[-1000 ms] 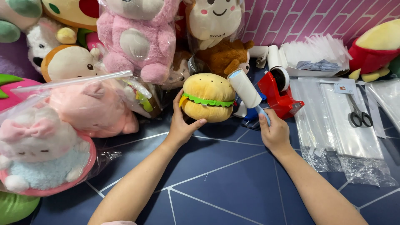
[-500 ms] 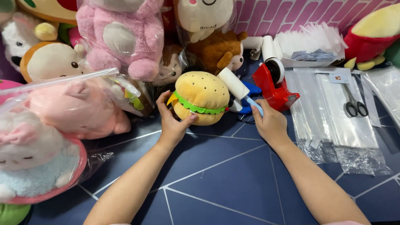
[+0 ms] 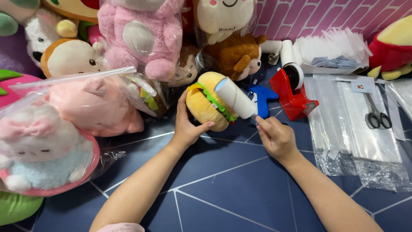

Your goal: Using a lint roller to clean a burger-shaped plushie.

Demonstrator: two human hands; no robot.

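My left hand (image 3: 187, 127) grips a yellow burger-shaped plush toy (image 3: 207, 105) from its left side and holds it tipped on edge over the dark blue floor. My right hand (image 3: 275, 136) holds a white lint roller (image 3: 235, 98) by its handle. The roller's drum lies against the top right of the burger plush.
Bagged plush toys pile up at left and behind, among them a pink one (image 3: 141, 38) and a brown monkey (image 3: 235, 58). A red tape dispenser (image 3: 293, 94), a blue tagging gun (image 3: 262, 98), clear plastic bags (image 3: 356, 133) and scissors (image 3: 377, 115) lie at right.
The burger plush has been turned from flat onto its edge by my left hand. The lint roller has swung in and now rests on the plush.
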